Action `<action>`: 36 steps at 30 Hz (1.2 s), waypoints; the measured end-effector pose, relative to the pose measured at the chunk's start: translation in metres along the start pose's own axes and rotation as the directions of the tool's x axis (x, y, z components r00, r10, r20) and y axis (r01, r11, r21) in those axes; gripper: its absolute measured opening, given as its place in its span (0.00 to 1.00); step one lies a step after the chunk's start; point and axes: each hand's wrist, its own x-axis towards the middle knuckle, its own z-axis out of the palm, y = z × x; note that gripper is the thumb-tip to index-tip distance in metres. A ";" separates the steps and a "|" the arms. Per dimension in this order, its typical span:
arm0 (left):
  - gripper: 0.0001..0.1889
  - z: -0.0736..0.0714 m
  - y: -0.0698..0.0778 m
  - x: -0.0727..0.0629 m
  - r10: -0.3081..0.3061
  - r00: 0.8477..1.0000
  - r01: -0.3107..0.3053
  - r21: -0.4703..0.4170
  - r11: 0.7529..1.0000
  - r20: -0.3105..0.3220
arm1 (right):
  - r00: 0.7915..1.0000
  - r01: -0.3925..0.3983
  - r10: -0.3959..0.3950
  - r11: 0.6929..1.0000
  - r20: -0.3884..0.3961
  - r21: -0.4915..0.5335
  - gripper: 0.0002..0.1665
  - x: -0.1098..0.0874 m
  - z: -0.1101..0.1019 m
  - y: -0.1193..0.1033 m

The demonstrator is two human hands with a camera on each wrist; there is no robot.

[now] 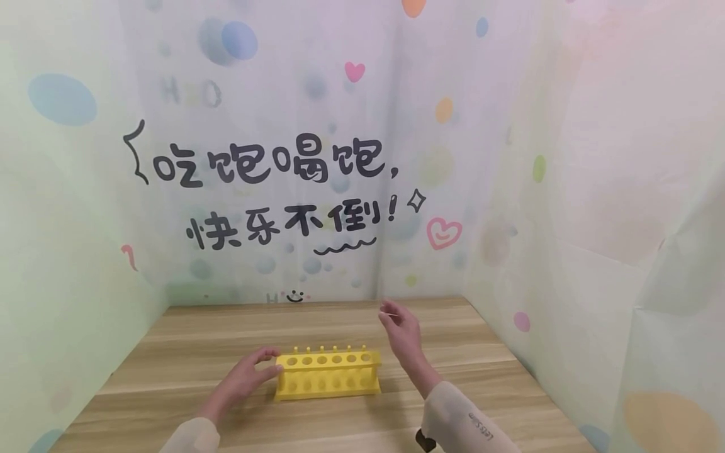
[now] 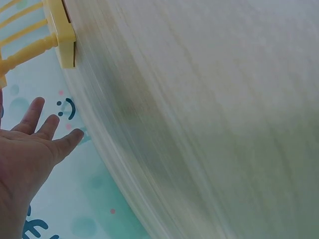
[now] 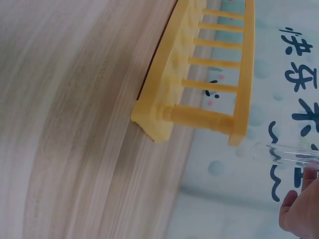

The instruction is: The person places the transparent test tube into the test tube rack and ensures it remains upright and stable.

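Left hand, fingers loosely spread, touches the end of the yellow rack on the counter, likely steadying it; right hand pinches a clear test tube raised just above the rack's 6 holes

1. In my right wrist view, my right hand is cut off at the corner, so only fingertips show.
2. The clear test tube I pinch runs off the right edge there; in the head view it is too thin to make out.
3. The left wrist view crops my left hand at the left and bottom edges, and shows only one end of the yellow test tube rack.
4. The wooden table there is smeared by blur.
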 end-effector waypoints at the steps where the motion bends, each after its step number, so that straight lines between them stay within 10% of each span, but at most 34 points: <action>1: 0.26 0.000 0.000 0.000 -0.001 1.000 0.001 -0.001 1.000 0.000 | 1.000 0.000 0.000 1.000 0.005 0.012 0.16 0.000 0.001 -0.001; 17: 0.26 0.001 -0.001 0.000 0.012 1.000 -0.012 -0.005 1.000 -0.007 | 0.992 -0.001 -0.002 1.000 0.125 0.023 0.15 -0.017 0.005 -0.041; 36: 0.27 0.001 -0.002 -0.001 0.015 1.000 -0.015 -0.006 1.000 -0.007 | 0.986 -0.006 0.018 0.997 0.163 -0.078 0.15 -0.024 0.011 0.014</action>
